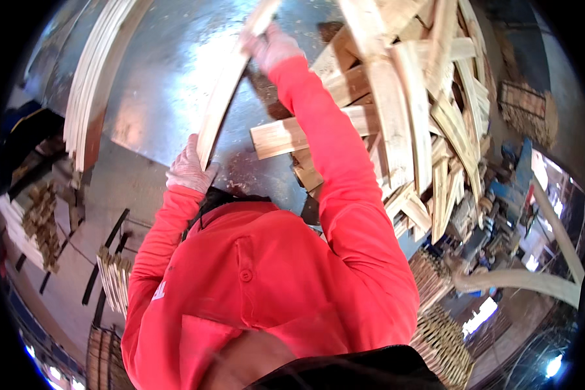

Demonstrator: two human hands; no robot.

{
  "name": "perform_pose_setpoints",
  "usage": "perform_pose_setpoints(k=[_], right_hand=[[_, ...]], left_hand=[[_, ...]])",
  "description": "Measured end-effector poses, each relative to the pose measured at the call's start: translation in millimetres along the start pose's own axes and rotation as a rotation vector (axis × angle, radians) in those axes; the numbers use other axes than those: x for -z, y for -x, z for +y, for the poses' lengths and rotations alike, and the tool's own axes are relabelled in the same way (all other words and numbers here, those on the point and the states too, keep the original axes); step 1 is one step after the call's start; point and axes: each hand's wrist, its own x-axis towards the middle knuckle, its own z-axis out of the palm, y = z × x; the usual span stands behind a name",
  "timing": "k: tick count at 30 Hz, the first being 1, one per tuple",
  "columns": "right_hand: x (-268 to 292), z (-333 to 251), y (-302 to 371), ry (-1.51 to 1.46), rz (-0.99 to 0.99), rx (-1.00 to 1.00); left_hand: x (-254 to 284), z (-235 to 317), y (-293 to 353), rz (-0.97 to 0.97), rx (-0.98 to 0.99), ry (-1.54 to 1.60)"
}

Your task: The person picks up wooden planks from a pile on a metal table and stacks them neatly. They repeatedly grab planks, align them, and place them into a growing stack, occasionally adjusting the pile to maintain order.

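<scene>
Head view: I see the left hand (pixel 192 166) grasping the plank (pixel 223 95) at its near end; the right hand (pixel 273 49) grasps it farther up (far end leaves my frame); it slants over the table (pixel 159 78), between stack (pixel 97 78) and pile (pixel 387 107).

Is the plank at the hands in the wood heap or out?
Out: the plank runs from the left hand past the right hand, over the metal table, left of the heap.

The shiny grey worktop (pixel 153 97) bears a stack of long strips (pixel 97 78) at left and, seemingly, jumbled boards (pixel 394 104) at right.
</scene>
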Motion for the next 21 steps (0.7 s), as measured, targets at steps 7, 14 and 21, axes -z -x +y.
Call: perform_pose_setpoints(k=[7,14,21], right_hand=[[115,136,127,1.094,0.017,0.109],[149,86,62,1.168,-0.341,-0.215],[57,90,11,-0.511,-0.202,-0.417]], left_hand=[[-15,-27,-29,-0.060,-0.010,0.688],[-3,-26,-44,-0.074,-0.080,0.840],[1,-20,-38,-0.093,-0.081,0.942]])
